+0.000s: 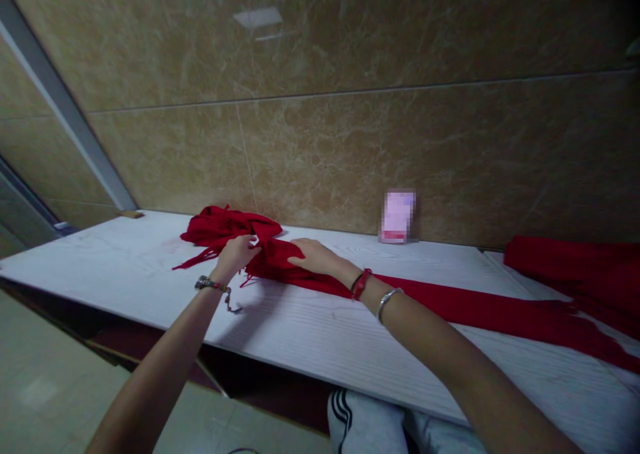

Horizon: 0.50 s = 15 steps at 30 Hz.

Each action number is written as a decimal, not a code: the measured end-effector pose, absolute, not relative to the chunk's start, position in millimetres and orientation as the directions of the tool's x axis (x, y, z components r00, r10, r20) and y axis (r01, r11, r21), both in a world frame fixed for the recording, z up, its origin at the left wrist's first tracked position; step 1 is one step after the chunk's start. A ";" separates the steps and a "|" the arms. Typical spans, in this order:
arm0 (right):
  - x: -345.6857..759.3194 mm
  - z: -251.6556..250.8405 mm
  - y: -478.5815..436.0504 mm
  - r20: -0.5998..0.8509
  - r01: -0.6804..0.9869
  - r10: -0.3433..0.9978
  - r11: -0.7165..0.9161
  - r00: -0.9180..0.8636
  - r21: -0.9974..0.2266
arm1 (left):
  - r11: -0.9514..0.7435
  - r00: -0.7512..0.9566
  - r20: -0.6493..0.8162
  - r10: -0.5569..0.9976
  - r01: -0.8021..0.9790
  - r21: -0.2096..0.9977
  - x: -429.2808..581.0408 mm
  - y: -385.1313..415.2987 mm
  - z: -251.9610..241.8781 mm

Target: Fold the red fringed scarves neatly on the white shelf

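Observation:
A long red fringed cloth [465, 307] lies stretched along the white tabletop, its fringed end at the right. My left hand [237, 254] pinches the cloth's left end, thumb and fingers close together. Just right of it, my right hand [313, 257] rests on the same cloth, thumb apart from the fingers, which lie over the fabric. Beyond my left hand sits a crumpled red cloth [220, 226] with loose fringe strands; where it meets the long cloth is hard to make out.
Folded red cloth [575, 274] lies at the right by the wall. A pink blurred card or phone [397, 217] leans on the marble wall [320, 154]. The white table [125, 267] has open shelves beneath. A small brown block [131, 214] sits at its far left corner.

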State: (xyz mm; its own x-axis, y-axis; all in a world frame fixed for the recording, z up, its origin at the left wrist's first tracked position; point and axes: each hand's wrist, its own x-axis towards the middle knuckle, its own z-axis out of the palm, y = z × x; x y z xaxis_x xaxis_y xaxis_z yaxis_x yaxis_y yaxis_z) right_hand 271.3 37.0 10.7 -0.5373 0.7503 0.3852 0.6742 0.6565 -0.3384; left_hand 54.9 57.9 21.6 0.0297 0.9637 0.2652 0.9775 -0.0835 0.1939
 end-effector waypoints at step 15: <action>226.0 0.2 58.1 0.222 0.777 0.870 0.493 -0.440 -0.392 | -0.173 0.078 0.243 0.967 0.899 0.401 69.5 60.3 30.6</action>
State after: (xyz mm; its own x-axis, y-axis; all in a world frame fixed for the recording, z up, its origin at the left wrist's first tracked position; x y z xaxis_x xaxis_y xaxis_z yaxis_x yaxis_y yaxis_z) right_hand 226.0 58.1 0.2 -0.4404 0.8700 0.2216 0.7766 0.4931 -0.3922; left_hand 69.5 60.3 30.6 0.0781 0.9669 0.2430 0.8993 -0.1735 0.4014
